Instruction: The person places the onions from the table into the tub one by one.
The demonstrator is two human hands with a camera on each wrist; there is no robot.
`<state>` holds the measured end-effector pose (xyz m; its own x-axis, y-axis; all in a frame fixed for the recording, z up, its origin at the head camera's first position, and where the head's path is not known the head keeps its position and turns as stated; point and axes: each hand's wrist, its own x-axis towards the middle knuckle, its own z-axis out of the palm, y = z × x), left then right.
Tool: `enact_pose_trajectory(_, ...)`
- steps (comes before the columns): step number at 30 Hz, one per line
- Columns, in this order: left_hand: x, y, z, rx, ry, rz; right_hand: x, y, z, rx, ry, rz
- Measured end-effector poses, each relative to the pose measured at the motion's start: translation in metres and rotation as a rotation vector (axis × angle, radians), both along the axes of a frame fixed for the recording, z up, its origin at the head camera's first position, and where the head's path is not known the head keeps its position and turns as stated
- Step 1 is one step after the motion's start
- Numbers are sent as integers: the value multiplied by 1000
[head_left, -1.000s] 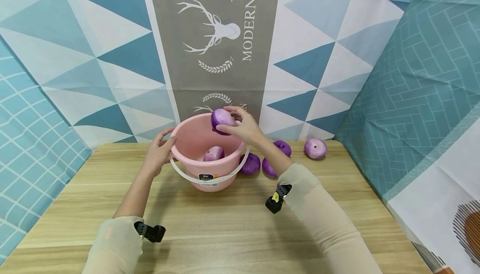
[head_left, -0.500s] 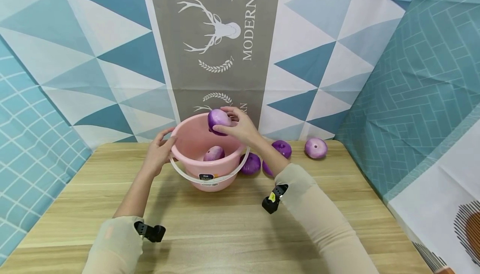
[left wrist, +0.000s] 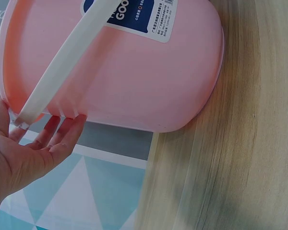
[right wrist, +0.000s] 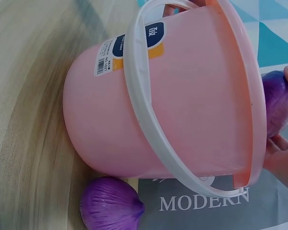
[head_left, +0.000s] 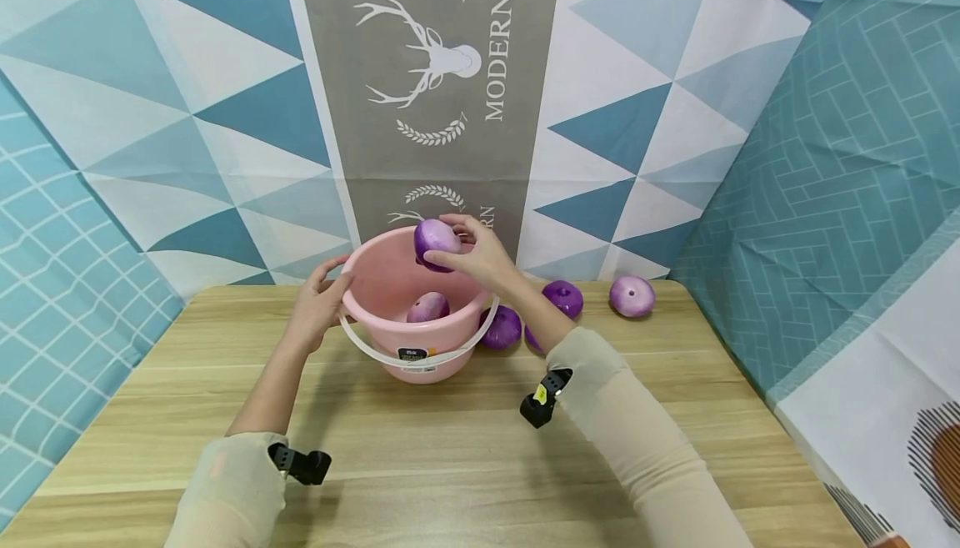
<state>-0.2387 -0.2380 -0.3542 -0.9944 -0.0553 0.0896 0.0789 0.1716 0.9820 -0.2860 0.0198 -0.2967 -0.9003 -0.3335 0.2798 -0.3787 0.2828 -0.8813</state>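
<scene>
A pink bucket (head_left: pixel 420 364) with a white handle (head_left: pixel 450 354) stands upright on the wooden table. At its left rim, my left hand (head_left: pixel 317 306) grips the edge, thumb on top and fingertips against the outer wall, as the left wrist view also shows. My right hand (head_left: pixel 483 256) pinches a purple onion (head_left: pixel 437 243) above the bucket's opening, toward the right rim. In the right wrist view, that held onion (right wrist: pixel 279 103) shows partly behind the rim. Inside the bucket lies another onion (head_left: pixel 428 307).
Several onions are on the table right of the bucket: one onion (head_left: pixel 501 329) close to its wall, another onion (head_left: pixel 562 299) behind my right forearm, and a paler onion (head_left: pixel 632 296) at the far right. Patterned cloth (head_left: pixel 615 98) hangs behind the table (head_left: pixel 420 465).
My right hand has shifted slightly left over the bucket with the onion in its grip. My left hand and the bucket have stayed in place.
</scene>
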Motion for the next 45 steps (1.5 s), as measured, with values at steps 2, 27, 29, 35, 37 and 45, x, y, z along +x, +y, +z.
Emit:
enact_pose_trajectory(2, 0, 0, 0, 0, 1, -1, 0, -1, -1, 2, 2, 4)
enact_pose_trajectory(27, 0, 0, -2, 7, -2, 13, 6, -20, -3, 36, -12, 29)
enact_pose_trajectory(29, 1, 0, -2, 5, 0, 14, 7, -21, -3, 36, -14, 30)
enact_pose_trajectory(35, 0, 0, -1, 1, 2, 12, 6, -24, -5, 56, 9, 23)
enact_pose_trajectory(37, 0, 0, -1, 1, 3, 11, 5, -25, -6, 55, 18, 27)
enact_pose_trajectory(45, -1, 0, -1, -4, 5, 15, 2, -27, -8, 58, 42, 40)
